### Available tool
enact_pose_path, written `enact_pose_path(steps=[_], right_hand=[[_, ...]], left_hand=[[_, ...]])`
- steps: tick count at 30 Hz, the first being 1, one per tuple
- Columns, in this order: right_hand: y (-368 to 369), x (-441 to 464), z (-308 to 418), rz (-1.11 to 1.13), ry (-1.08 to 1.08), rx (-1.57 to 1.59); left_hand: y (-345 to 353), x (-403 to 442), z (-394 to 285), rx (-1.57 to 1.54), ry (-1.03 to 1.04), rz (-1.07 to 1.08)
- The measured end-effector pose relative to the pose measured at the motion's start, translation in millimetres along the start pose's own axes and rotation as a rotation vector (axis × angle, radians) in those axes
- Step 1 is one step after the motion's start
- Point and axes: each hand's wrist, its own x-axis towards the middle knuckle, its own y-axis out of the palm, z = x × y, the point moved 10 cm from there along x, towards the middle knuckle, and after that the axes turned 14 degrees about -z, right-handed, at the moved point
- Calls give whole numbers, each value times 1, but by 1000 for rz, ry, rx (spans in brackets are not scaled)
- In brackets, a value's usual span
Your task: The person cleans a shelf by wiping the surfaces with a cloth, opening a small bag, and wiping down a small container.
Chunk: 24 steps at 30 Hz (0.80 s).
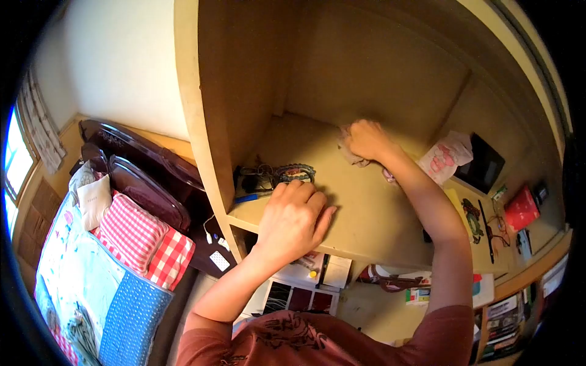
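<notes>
My right hand (367, 141) is closed on a crumpled pale cloth (351, 156), pressed to the wooden shelf (360, 213) toward the back of the cabinet. My left hand (294, 215) rests palm down at the shelf's front edge, thumb apart and fingertips partly hidden. Just beyond its fingers lie beaded bracelets (297, 169) and a dark tangle of small items (256, 178). A blue pen-like object (251, 197) lies beside them. Right of my right forearm is a pink-printed plastic bag (447, 158).
A black tablet-like panel (482, 163), a red packet (522, 208) and eyeglasses (500, 232) are on the shelf's right. The cabinet's side wall (189, 110) stands at left. Below are an open box (300, 299) and books (506, 323). A bed (79, 244) lies left.
</notes>
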Motion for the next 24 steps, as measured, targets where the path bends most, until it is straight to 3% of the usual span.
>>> enact_pose_path(steps=[2,6,8,10,11,13,14,16,20,23,24], right_hand=[[-27,-22,25,-401,-223,13],[-27,-12,17,-451,-330,104],[-24,5,11,64,88,367],[-44,30,25,44,130,655],[-69,44,31,-93,142,768],[-147,72,53,-788,-84,633],[-176,56,75,-1316,-328,330],[-195,78,84,-1184,-70,596],[-185,133,96,-1356,-36,766],[-189,129,101,-1583,-164,717],[-179,167,84,-1099,-237,1088]], left_hand=[[1,-1,0,5,3,2],[0,0,-1,11,9,0],[-1,0,-3,9,21,1],[-1,0,-3,4,27,8],[0,0,-2,6,18,10],[1,-1,-1,8,9,15],[0,0,-1,4,8,6],[0,0,-1,3,6,-5],[-2,0,0,2,18,-18],[-1,0,0,-8,21,-12],[-1,1,-1,-10,22,-12]])
